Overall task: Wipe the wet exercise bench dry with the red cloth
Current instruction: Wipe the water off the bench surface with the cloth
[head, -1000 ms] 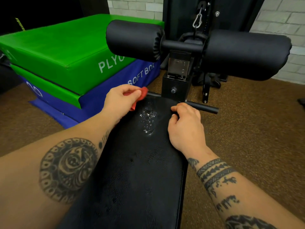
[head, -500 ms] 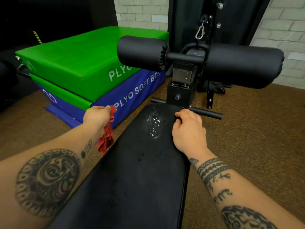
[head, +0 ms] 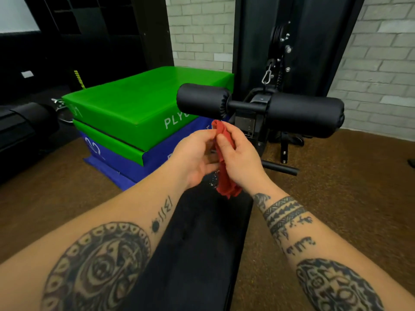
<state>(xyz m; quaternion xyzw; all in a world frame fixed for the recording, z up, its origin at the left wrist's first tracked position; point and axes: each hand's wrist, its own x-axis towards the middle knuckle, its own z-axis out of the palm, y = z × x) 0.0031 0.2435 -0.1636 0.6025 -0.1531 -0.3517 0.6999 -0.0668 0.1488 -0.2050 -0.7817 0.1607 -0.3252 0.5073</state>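
Both hands are now meeting above the far end of the exercise bench (head: 202,243): the right hand (head: 241,163) is coming off the far right edge to join the left hand (head: 193,158). Each is gripping the bunched red cloth (head: 225,182), which is hanging between them, clear of the pad. Droplets (head: 212,178) are glinting near the far edge, so the wiping is looking barely begun, with nearly all of it remaining.

Head-worn, downward, close over bench (head: 197,254).
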